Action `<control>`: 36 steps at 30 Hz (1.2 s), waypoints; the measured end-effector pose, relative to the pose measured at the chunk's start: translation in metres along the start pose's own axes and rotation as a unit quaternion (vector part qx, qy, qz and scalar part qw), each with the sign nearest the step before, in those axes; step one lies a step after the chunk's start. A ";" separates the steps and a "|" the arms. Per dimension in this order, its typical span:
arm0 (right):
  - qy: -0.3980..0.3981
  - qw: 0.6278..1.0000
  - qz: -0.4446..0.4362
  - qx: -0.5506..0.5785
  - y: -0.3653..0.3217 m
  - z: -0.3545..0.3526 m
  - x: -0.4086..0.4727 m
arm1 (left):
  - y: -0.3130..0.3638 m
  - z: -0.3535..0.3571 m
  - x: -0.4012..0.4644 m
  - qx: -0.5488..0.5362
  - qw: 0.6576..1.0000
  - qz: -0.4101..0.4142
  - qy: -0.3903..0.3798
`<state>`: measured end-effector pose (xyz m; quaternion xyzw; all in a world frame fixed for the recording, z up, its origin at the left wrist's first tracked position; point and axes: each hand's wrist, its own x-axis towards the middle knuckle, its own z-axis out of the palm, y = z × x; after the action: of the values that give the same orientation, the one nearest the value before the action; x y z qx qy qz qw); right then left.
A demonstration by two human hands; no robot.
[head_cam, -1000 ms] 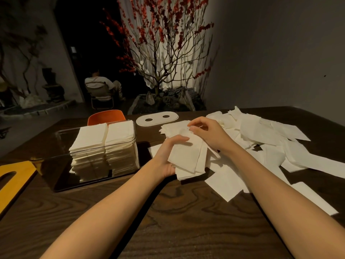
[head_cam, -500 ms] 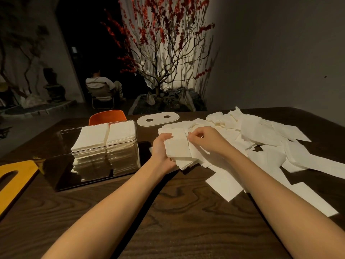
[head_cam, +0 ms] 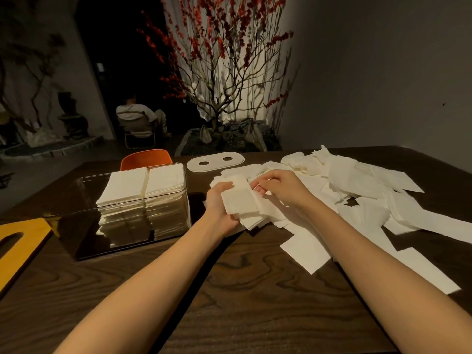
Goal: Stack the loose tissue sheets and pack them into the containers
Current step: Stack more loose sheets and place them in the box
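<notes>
Roughly midway: box (head_cam: 163,200) already holding two packed piles, left hand (head_cam: 219,203) gripping a small stack (head_cam: 240,203), right hand (head_cam: 278,185) pinching it, loose tissues (head_cam: 357,200) left

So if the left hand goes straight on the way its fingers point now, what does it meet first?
Probably more of the loose tissue sheets lying just beyond the small stack the left hand holds; past them lies the white oval lid. Depth is hard to judge.

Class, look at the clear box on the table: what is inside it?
The clear box holds two side-by-side stacks of tissue sheets, filling its right part. Its left part shows only dark reflections, and lower sheets are hidden under the upper ones.
</notes>
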<state>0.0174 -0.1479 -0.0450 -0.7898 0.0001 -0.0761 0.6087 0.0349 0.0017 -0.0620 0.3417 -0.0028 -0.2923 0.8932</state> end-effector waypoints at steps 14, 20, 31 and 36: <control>-0.005 0.994 0.040 -0.102 0.014 -0.025 0.002 | 0.014 0.008 -0.002 -0.014 0.998 0.036 0.041; 0.068 0.937 -0.022 -0.343 0.034 -0.028 0.022 | 0.013 0.012 -0.001 -0.012 0.998 0.022 0.060; 0.047 0.869 -0.089 -0.485 0.031 -0.004 0.044 | 0.018 0.012 0.017 0.013 0.997 0.015 0.080; -0.014 0.873 -0.138 -0.467 0.024 0.005 0.058 | 0.021 -0.002 0.028 0.024 0.995 0.010 0.095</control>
<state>0.0771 -0.1552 -0.0628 -0.9749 -0.0819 -0.1398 0.1526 0.0696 0.0007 -0.0557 0.3889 0.0713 -0.2496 0.8840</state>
